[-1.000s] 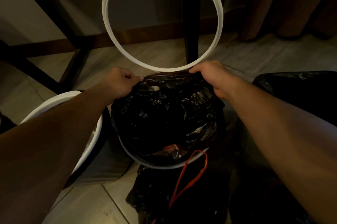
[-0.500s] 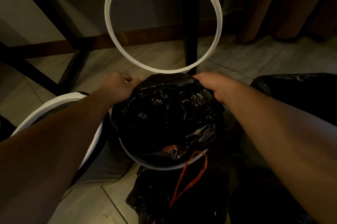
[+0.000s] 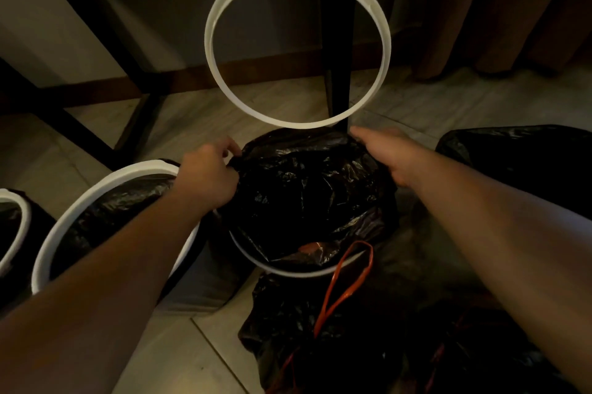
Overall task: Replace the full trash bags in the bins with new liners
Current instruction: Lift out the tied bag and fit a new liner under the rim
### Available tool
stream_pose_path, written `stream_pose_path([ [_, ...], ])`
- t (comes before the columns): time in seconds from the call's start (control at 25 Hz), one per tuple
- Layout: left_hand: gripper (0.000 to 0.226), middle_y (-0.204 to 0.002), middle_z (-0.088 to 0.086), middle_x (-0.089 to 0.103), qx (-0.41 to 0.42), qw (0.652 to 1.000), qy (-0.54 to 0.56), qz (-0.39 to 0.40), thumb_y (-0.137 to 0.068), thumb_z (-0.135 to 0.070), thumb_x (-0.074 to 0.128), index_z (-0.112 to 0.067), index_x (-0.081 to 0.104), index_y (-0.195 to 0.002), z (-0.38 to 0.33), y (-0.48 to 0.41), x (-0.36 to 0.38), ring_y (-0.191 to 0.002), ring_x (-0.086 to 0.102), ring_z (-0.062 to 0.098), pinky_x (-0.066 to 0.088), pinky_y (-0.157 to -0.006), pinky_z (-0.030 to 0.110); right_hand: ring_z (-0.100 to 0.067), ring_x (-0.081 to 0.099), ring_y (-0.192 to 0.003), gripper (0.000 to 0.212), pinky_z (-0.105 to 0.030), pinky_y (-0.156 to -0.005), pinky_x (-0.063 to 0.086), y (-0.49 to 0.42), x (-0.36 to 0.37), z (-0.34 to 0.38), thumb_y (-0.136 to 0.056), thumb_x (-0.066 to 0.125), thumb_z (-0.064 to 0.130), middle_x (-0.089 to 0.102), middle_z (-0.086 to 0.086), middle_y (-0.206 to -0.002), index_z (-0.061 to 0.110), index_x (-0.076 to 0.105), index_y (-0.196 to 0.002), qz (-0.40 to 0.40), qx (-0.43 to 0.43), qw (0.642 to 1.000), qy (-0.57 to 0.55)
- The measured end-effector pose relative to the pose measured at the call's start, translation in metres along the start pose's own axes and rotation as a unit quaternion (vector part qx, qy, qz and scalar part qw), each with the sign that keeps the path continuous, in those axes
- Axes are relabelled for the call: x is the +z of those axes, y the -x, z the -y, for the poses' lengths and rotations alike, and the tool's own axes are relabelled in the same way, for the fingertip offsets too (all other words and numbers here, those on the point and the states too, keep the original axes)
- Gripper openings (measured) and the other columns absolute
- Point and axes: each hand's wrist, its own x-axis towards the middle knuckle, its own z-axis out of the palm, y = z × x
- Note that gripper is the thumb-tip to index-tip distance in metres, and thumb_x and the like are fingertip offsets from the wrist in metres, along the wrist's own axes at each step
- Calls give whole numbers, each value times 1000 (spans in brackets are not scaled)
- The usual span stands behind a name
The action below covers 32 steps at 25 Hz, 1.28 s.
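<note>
A black liner [image 3: 304, 188] is spread over the mouth of a white-rimmed bin [image 3: 298, 272] in the middle of the floor. My left hand [image 3: 208, 174] pinches the liner's edge at the bin's far left side. My right hand [image 3: 389, 155] lies on the liner's far right edge with its fingers stretched forward over the rim. The bin's white retaining ring [image 3: 298, 44] stands flipped up behind the bin. An orange drawstring [image 3: 346, 284] hangs over the near rim onto a full black bag [image 3: 307, 345] on the floor.
A second white-rimmed bin [image 3: 105, 188] with a black liner stands at the left, a third bin's rim [image 3: 22, 220] at the far left edge. Another black bag [image 3: 525, 163] lies at the right. Dark table legs [image 3: 336, 79], a wall and curtains stand behind.
Both hands have slid down and outward along the liner's far edge, pulling it over the rim. The camera has tilted, so the ring's top and a third bin now show.
</note>
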Motion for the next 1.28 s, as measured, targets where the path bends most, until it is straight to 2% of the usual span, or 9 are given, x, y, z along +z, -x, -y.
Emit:
stream_pose_path([
  [0.16, 24, -105, 2, 71, 30, 999, -33, -12, -90, -18, 71, -28, 76, -111, 3, 63, -4, -101, 68, 25, 44, -79, 27, -19, 71, -95, 40, -32, -77, 57, 36, -4, -8, -89, 69, 63, 75, 1, -103, 27, 69, -105, -68, -78, 991, 82],
  [0.28, 34, -111, 6, 76, 22, 999, -30, -34, -90, -29, 74, -26, 75, -124, 9, 102, 6, -91, 68, 22, 45, -75, 26, -19, 65, -107, 52, -39, -91, 56, 62, -5, -20, -87, 68, 61, 68, 3, -116, 29, 61, -127, -97, -93, 986, 98],
  [0.48, 47, -78, -10, 72, -45, 995, 91, -14, -81, -53, 67, -37, 64, -124, 23, 141, 28, -62, 62, 2, 46, -55, 25, -22, 68, -88, 22, -35, -73, 55, 100, -10, -50, -83, 75, 46, 71, -2, -89, 24, 70, -86, -128, -98, 980, 121],
  [0.56, 41, -83, -4, 74, -104, 963, 248, 30, -70, -59, 66, -47, 59, -109, 21, 149, 36, -68, 75, 16, 63, -65, 45, -26, 70, -83, 23, -39, -68, 60, 111, -11, -58, -81, 79, 42, 71, -6, -86, 20, 71, -82, -94, -68, 987, 112],
  [0.68, 28, -94, 3, 78, -158, 892, 422, 42, -71, -45, 76, -45, 65, -97, 19, 164, 51, -84, 80, 32, 64, -80, 62, -28, 73, -66, 20, -37, -60, 62, 126, -15, -68, -88, 80, 30, 72, -15, -93, 12, 72, -92, -11, -9, 999, 32],
  [0.84, 26, -92, 9, 78, -169, 838, 519, 2, -91, -7, 75, -31, 68, -87, 27, 176, 66, -87, 80, 35, 66, -70, 39, -32, 74, -66, 5, -39, -63, 62, 142, -27, -85, -92, 74, 5, 75, -16, -79, 5, 69, -93, 79, 24, 996, -41],
  [0.92, 32, -93, 13, 78, -178, 850, 496, -1, -96, -2, 71, -31, 68, -82, 30, 179, 71, -85, 80, 32, 66, -70, 39, -31, 76, -71, 14, -38, -63, 63, 145, -30, -94, -90, 71, -10, 72, -17, -77, 4, 66, -90, 83, 29, 993, -74],
  [1.08, 29, -93, 8, 80, -183, 883, 432, -9, -97, -13, 74, -36, 66, -82, 31, 179, 77, -89, 78, 34, 63, -86, 59, -30, 77, -78, 19, -36, -67, 65, 142, -17, -105, -87, 69, -19, 72, -22, -83, 0, 65, -88, 26, 26, 996, -81],
  [1.28, 21, -89, -4, 81, -188, 891, 413, -15, -95, -22, 74, -41, 68, -88, 28, 174, 74, -83, 80, 25, 65, -81, 54, -31, 79, -78, 23, -34, -65, 65, 132, -3, -113, -86, 66, -24, 75, -20, -81, 0, 65, -85, 9, 32, 990, -136],
])
